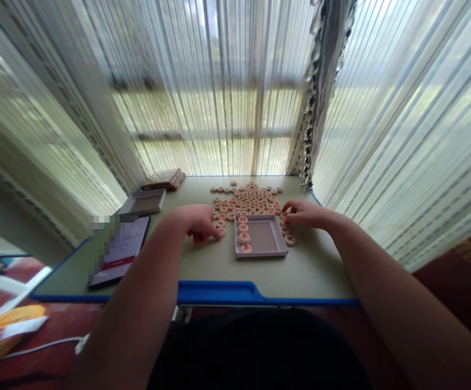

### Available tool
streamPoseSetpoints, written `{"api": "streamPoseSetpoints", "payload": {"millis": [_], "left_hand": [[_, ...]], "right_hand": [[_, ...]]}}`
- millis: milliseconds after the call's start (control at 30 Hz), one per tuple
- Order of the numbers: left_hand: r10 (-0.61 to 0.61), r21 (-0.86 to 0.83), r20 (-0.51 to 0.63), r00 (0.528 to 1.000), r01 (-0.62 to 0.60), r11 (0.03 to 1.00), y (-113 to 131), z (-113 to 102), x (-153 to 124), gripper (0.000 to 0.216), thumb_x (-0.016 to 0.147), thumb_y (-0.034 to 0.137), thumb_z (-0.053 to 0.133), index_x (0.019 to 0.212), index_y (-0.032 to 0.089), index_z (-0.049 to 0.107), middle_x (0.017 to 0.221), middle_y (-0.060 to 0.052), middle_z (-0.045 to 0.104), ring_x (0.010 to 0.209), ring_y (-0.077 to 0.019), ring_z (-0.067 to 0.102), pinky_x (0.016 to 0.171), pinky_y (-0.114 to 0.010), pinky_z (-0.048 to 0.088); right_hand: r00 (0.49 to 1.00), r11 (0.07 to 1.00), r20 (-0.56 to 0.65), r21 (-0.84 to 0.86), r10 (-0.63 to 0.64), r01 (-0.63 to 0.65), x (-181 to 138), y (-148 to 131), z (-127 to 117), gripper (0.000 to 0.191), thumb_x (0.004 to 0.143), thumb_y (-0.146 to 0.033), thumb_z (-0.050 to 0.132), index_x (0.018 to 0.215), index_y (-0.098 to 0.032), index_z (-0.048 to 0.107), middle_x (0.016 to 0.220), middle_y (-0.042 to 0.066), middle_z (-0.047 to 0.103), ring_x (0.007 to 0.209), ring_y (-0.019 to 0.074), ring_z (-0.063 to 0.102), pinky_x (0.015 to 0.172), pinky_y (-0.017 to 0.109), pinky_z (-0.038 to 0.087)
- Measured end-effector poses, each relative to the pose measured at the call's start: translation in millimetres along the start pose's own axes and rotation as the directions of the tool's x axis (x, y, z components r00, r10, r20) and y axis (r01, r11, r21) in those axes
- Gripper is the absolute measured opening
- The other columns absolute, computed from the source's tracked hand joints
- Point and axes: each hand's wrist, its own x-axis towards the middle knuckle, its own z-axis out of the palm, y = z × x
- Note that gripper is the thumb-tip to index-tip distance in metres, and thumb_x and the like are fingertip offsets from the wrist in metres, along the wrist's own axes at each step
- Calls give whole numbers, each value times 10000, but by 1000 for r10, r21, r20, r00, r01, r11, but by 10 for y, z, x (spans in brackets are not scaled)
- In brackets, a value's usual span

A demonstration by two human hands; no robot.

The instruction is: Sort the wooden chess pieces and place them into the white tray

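Edging the near side: a blue trough [219, 291] is running along the front of the pale table [211, 262], just beyond a dark-clothed lap [255, 346].
Tablet: a tablet [123, 252] is lying at the left, its screen showing a red bar.
Box: a shallow open box [262, 254] is sitting mid-table, and four round game pieces [244, 236] with red marks are lining its left wall.
Left hand: the left hand [200, 221] is curling its fingers beside a few loose pieces, thumb touching the nearest; whether it is gripping any, I cannot tell.
Right hand: the right hand [306, 213] is bending thumb and forefinger close together at a piece in the column beside the box's right wall; whether it is pinching it, I cannot tell.
Pile: many more pieces [253, 197] are crowding together behind the box, some showing red marks.
Tray: a second shallow tray [162, 200] is resting at the far left.
Books: stacked books [165, 179] are lying behind it.
Curtain: a sheer striped curtain [202, 108] is hanging beyond the table.
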Motion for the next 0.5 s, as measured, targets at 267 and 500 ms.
{"api": "streamPoseSetpoints", "payload": {"millis": [267,500], "left_hand": [[7,-22,-203,979,-11,1000,-83,-42,140,291,626,431,621,634,141,609,737,-75,695,595,-151,626,478,-207,401],[-29,89,-285,958,57,994,-125,-73,133,198,577,211,613,759,155,666,697,-42,688,613,-143,613,529,-197,417]], "right_hand": [[998,992,-57,-119,-35,28,6,-36,-8,421,716,-502,545,979,-193,658,868,60,652,746,172,579,621,246,410],[997,994,-74,-108,-23,15,-16,-78,8,391,726,-426,524,1010,-201,670,804,47,663,699,165,579,592,239,400]]}}
